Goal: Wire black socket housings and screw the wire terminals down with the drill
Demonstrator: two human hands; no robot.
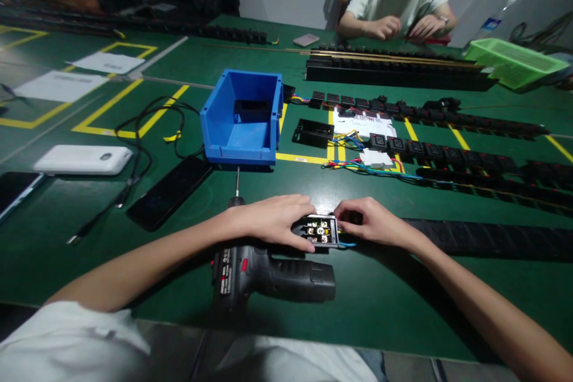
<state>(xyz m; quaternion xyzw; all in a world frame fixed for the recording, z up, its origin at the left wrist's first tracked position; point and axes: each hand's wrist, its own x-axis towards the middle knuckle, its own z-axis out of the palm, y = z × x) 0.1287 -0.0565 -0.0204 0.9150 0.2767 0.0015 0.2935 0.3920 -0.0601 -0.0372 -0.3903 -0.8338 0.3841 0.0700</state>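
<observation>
My left hand grips a small black terminal box by its left end, thumb below and fingers above. Brass screw terminals show inside its open top. At the box's right end my right hand is closed in a pinch, its fingertips by the wires; what exactly they hold is hidden. A blue wire sticks out there below the fingers. Under and in front of my left hand lies a black cordless screwdriver, its bit pointing away from me. A black socket strip stretches off to the right behind my right forearm.
Beyond my hands stands a blue bin. Several socket strips with loose wires lie at the right. A phone, a white power bank and cables are at the left. Across the table sits a person, near a green basket.
</observation>
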